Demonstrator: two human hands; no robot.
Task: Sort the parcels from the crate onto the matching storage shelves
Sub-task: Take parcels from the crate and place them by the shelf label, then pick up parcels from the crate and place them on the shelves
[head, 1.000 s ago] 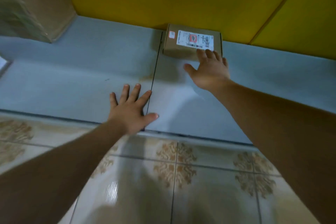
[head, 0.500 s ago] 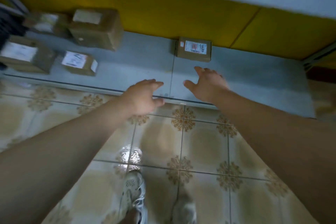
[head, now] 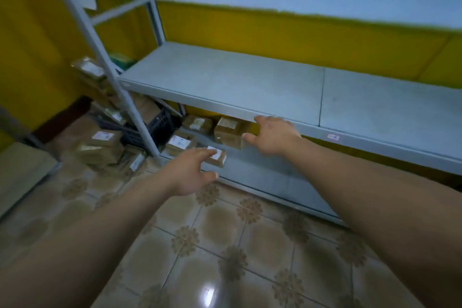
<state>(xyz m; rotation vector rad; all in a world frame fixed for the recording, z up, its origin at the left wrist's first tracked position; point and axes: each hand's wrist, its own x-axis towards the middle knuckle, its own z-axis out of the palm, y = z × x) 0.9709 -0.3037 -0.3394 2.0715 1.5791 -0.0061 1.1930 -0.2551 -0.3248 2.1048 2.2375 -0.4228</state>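
Both my hands hang in the air in front of the grey metal shelving and hold nothing. My left hand point(head: 191, 170) is low, its fingers loosely spread, in front of the bottom shelf point(head: 255, 172). My right hand point(head: 273, 136) is higher, by the front edge of the middle shelf point(head: 225, 77), whose top is bare. Several brown parcels with white labels stand at the left end of the bottom shelf, among them a large one point(head: 228, 131) and a small one point(head: 217, 156). A dark plastic crate point(head: 160, 124) sits on the floor behind the shelf post.
More brown parcels point(head: 101, 145) are piled on the tiled floor at the left, around the crate. A slanted grey shelf post point(head: 117, 77) rises between them and the shelves. A small red-and-white tag point(head: 333, 136) is on the middle shelf's edge. The wall behind is yellow below, pale above.
The view has pulled back and up from the bottom shelf, as if I rose. Both hands left the shelf surface and the small parcel at its back, which is out of sight.
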